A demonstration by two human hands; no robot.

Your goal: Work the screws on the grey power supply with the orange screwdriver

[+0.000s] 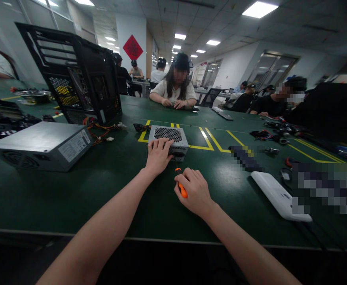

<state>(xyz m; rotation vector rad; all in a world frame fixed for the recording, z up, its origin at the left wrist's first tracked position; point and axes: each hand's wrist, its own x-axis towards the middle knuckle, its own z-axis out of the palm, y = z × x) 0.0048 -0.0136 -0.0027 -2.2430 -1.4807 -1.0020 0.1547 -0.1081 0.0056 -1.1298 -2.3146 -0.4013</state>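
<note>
A small grey computer power supply (pixel 181 137) with a honeycomb vent on top sits on the green table. My left hand (pixel 158 157) lies over its near left side, fingers spread on the top and thumb by the near edge. Closed round the orange handle of a screwdriver (pixel 182 191) is my right hand (pixel 195 189), just in front of the unit. The screwdriver points toward the power supply's near face. Its shaft is thin and dark, and I cannot tell whether the tip touches.
At the left stand a larger power supply (pixel 39 136) with loose cables and an open black computer case (pixel 81 75). A white device (pixel 280 196) lies at the right, near tangled cables (pixel 275 128). Across the green table (pixel 149 217) sits another person (pixel 173 89).
</note>
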